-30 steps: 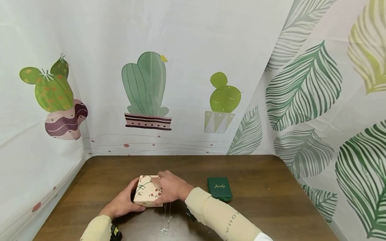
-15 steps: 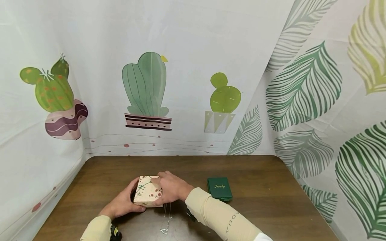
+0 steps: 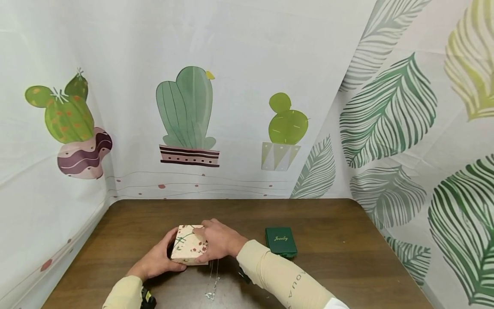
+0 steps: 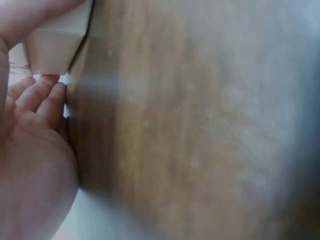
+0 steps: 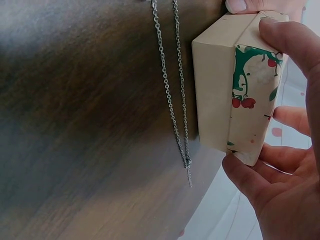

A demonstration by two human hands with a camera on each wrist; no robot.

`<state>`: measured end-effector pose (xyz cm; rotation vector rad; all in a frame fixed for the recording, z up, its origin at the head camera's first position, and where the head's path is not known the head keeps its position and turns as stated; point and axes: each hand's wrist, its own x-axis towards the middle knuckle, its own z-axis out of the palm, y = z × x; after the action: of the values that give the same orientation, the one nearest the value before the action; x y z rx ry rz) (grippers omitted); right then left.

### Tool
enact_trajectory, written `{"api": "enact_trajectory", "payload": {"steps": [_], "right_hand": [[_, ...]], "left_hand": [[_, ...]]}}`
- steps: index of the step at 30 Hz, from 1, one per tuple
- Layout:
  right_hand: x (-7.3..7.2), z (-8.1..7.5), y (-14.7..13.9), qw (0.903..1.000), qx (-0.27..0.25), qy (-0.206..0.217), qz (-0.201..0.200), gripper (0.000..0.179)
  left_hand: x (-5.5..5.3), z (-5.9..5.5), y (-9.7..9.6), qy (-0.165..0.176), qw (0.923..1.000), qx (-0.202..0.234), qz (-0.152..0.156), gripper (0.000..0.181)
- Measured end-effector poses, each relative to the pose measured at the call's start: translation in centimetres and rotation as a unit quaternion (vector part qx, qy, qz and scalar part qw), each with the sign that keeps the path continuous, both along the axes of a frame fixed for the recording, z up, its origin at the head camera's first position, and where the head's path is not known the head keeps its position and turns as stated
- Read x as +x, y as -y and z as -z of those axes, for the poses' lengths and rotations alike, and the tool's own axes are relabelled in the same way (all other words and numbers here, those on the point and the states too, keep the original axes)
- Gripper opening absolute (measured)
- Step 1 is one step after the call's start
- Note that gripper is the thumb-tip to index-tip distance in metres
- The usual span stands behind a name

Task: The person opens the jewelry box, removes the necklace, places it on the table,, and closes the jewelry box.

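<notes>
A cream gift box point(image 3: 188, 246) with a printed pattern of red blossoms and green stems sits on the brown table, its lid on. My left hand point(image 3: 157, 257) grips its left side, thumb at the near edge and fingers round the far side; in the left wrist view the fingertips point(image 4: 50, 92) meet the box's plain wall. From the right, my right hand point(image 3: 221, 240) holds the lid point(image 5: 257, 95), thumb on one side and fingers spread over the top and opposite edge. A silver chain necklace point(image 5: 167, 90) lies on the table just beside the box, its pendant point(image 3: 210, 296) toward the front.
A dark green box point(image 3: 281, 241) with gold "Jewelry" lettering lies on the table right of my right hand. The wooden table point(image 3: 328, 219) ends at the back against a hanging cloth point(image 3: 239, 128) printed with cacti and leaves.
</notes>
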<state>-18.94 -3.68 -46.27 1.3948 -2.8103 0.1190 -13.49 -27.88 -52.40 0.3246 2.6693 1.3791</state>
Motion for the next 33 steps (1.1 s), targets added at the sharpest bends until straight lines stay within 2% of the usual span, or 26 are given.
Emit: {"api": "enact_trajectory", "payload": {"steps": [13,24,33], "right_hand": [[-0.01,0.13,0.01,1.0,-0.004,0.006,0.002,0.079],[-0.02,0.17,0.01,1.0,-0.002,-0.003,-0.006,0.079],[-0.05,0.34,0.05,0.9999,-0.004,-0.006,-0.007,0.079]], "left_hand": [[-0.1,-0.21,-0.12,0.011,0.9999,-0.004,-0.002,0.125],[-0.12,-0.18,-0.08,-0.004,1.0,-0.005,0.004,0.124],[-0.01,-0.32,-0.11,-0.003,1.0,-0.005,0.0,0.124]]}}
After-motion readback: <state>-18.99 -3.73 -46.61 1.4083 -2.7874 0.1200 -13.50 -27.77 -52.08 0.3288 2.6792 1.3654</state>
